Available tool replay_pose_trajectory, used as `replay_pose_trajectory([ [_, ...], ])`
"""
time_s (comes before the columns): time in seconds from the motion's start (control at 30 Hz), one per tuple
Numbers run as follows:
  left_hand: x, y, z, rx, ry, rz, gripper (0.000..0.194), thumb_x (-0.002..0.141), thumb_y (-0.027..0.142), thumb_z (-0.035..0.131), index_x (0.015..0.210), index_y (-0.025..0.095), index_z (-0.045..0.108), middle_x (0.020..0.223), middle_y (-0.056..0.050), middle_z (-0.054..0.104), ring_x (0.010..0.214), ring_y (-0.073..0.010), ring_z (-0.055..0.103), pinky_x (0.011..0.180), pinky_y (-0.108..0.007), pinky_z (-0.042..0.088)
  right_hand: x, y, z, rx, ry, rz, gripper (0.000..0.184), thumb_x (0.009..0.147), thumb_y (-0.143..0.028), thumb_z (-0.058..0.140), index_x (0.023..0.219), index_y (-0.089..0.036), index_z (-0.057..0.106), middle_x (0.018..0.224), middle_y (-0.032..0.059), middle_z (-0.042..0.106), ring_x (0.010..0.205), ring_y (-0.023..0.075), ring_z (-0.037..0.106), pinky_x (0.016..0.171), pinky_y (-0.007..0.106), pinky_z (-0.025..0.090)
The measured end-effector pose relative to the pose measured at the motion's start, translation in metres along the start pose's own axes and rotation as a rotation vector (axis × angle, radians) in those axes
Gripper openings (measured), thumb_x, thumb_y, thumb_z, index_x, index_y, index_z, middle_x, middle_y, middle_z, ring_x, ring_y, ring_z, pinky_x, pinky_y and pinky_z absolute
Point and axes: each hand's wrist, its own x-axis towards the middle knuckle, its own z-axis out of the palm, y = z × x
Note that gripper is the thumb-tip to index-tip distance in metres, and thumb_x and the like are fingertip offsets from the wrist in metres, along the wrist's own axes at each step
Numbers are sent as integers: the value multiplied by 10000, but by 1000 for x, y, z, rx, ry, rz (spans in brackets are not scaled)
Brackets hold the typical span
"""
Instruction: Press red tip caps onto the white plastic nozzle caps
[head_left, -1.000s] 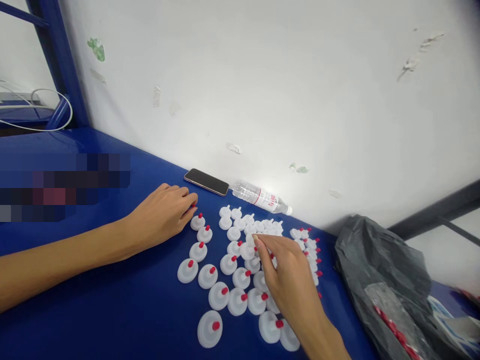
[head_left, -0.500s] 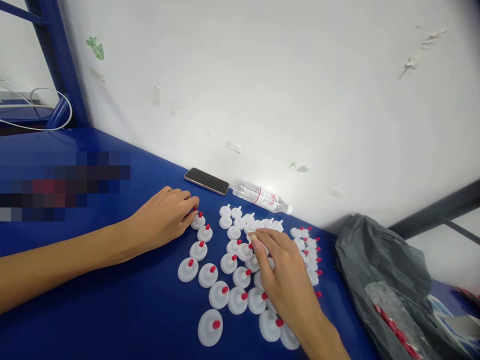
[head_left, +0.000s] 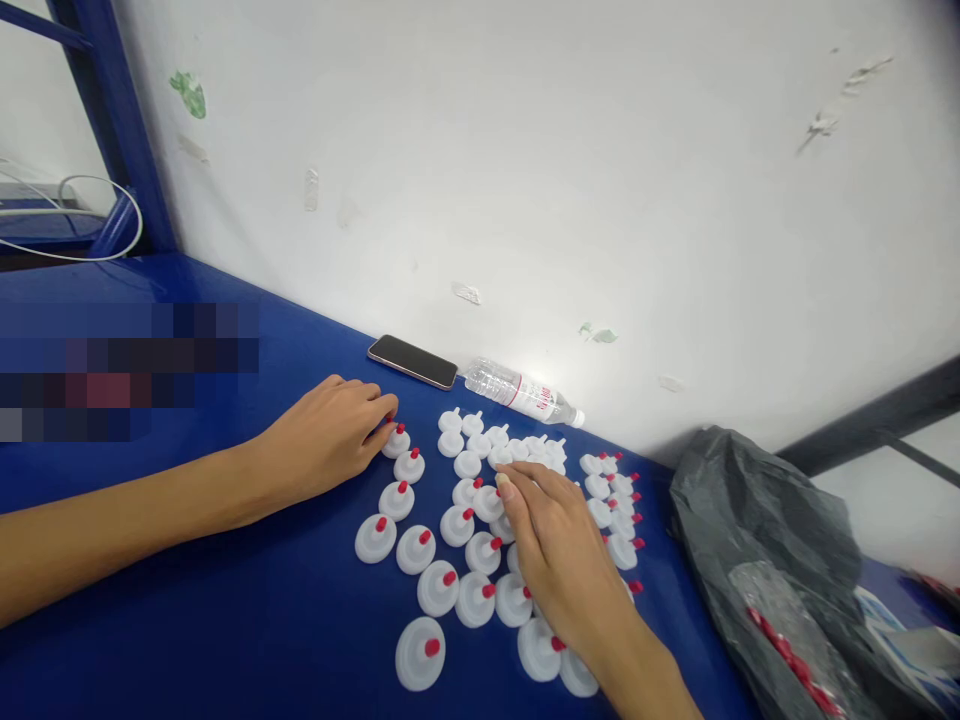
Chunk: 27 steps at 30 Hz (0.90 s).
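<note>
Many round white spout caps (head_left: pixel 475 600), most with a red tip on the stem, stand on a blue tabletop (head_left: pixel 247 620). At the left row, my left hand (head_left: pixel 337 425) has its thumb and fingers pinched together, and a bit of red tip shows between them beside the farthest cap (head_left: pixel 396 443). My right hand (head_left: pixel 562 535) lies over the middle group, thumb and fingers drawn together beside a red-tipped cap (head_left: pixel 489 504); whatever is under those fingers is hidden. Bare-stemmed white caps (head_left: pixel 451 443) cluster just beyond it.
A phone (head_left: pixel 412 361) and a clear bottle (head_left: pixel 517 390) lie along the white wall (head_left: pixel 487 180). More red-tipped caps (head_left: pixel 622 550) stand right of my hand, near a dark plastic bag (head_left: pixel 757 510) with a clear bag of red pieces (head_left: pixel 791 650) on it.
My right hand has left the red-tipped cap it was touching, moving slightly left and lower with fingers flatter. My left hand has shifted a little right, nearer the far cap.
</note>
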Motion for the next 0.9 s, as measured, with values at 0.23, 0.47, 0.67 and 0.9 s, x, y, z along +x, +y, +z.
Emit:
replay_pose_trajectory([
  [0.23, 0, 0, 0, -5, 4, 0, 315, 1080, 301, 404, 952, 208, 676, 903, -87, 757, 835, -303, 718, 787, -434, 441, 3, -4, -5, 39, -86, 3, 417, 1190, -344, 333, 1133, -262, 738, 1167, 69, 799, 1159, 275, 748, 1132, 535, 515],
  [0.47, -1, 0, 2, -15, 7, 4, 327, 1081, 316, 387, 945, 209, 665, 897, -88, 753, 829, -300, 711, 785, -435, 445, 1, -5, -3, 37, -29, -16, 409, 1185, -348, 355, 1174, -270, 756, 1249, 72, 801, 1248, 298, 729, 1198, 566, 451],
  [0.67, 0, 0, 0, -21, 19, 1, 312, 1077, 290, 391, 984, 199, 675, 913, -86, 756, 829, -299, 711, 804, -440, 447, 2, -4, -4, -27, 196, -48, 319, 1141, -314, 469, 1189, -248, 777, 1225, 88, 821, 1206, 320, 755, 1122, 548, 520],
  [0.9, -1, 2, -3, -31, 42, 7, 287, 1071, 263, 413, 998, 194, 681, 938, -82, 756, 835, -286, 706, 811, -426, 448, 3, 3, -7, -25, 305, -104, 223, 1074, -248, 592, 1207, -238, 771, 1145, 55, 817, 1020, 264, 787, 866, 422, 627],
])
